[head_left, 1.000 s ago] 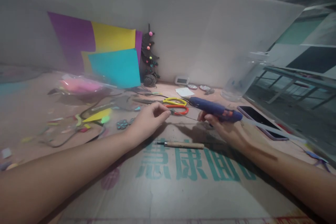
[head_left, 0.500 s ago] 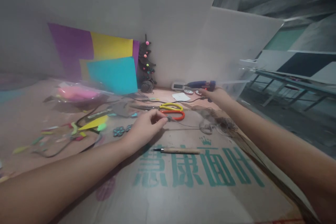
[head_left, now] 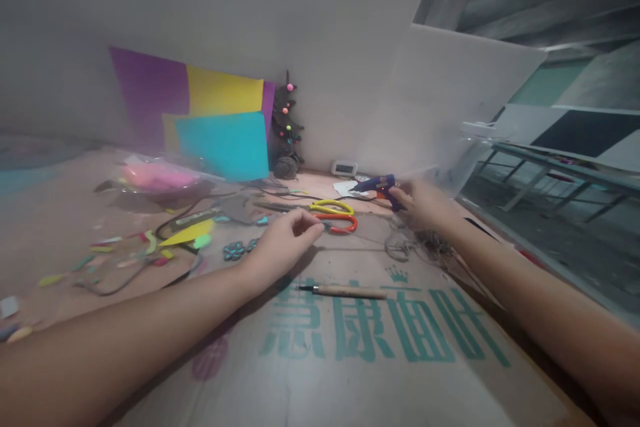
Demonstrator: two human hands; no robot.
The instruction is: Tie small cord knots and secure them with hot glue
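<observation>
Left hand [head_left: 280, 241]: thumb and forefinger pinched on what looks like thin grey wire [head_left: 327, 225]; best kept steady.
Right hand [head_left: 425, 205]: curled round a blue plastic glue gun [head_left: 379, 184], beyond the left fingertips [head_left: 316, 231].
Nozzle [head_left: 357, 187]: best kept clear of skin.

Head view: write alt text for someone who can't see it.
A person's right hand holds a blue glue gun at a cluttered table; the left hand pinches something small near scissors with red and yellow handles. A wooden-handled tool lies nearer; colored sheets lean against the wall.
</observation>
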